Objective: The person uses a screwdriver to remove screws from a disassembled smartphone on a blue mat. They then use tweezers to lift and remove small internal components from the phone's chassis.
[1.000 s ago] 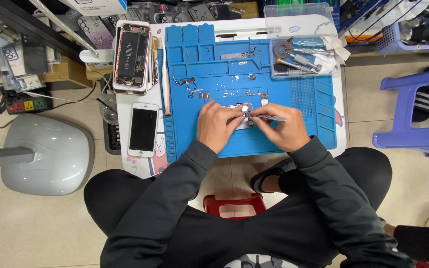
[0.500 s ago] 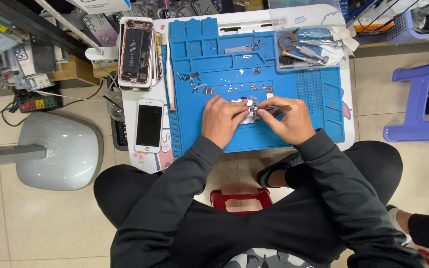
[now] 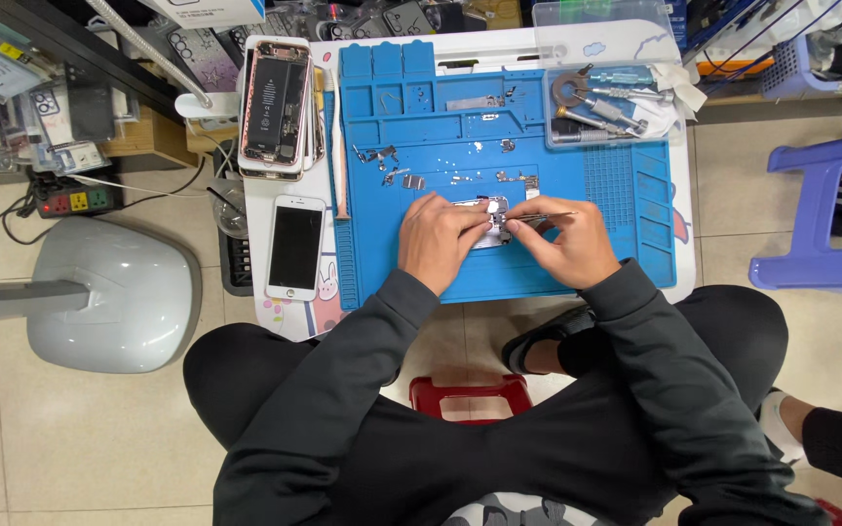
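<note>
Both hands have barely shifted: left hand (image 3: 440, 240) pinches the small metal part (image 3: 484, 222), right hand (image 3: 562, 244) grips tweezers (image 3: 538, 216).

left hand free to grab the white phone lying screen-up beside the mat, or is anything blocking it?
Probably yes. The white phone lies face-up just off the blue mat edge, on the left hand side, with nothing on it or between them. But that hand is now steadying the small metal part, which it would have to release first.

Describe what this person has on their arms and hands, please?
Both arms wear long, dark grey-black sleeves of soft fabric, slightly creased, ending in snug cuffs at the wrists. The left hand and right hand are bare: no gloves, rings or watch visible.
</note>
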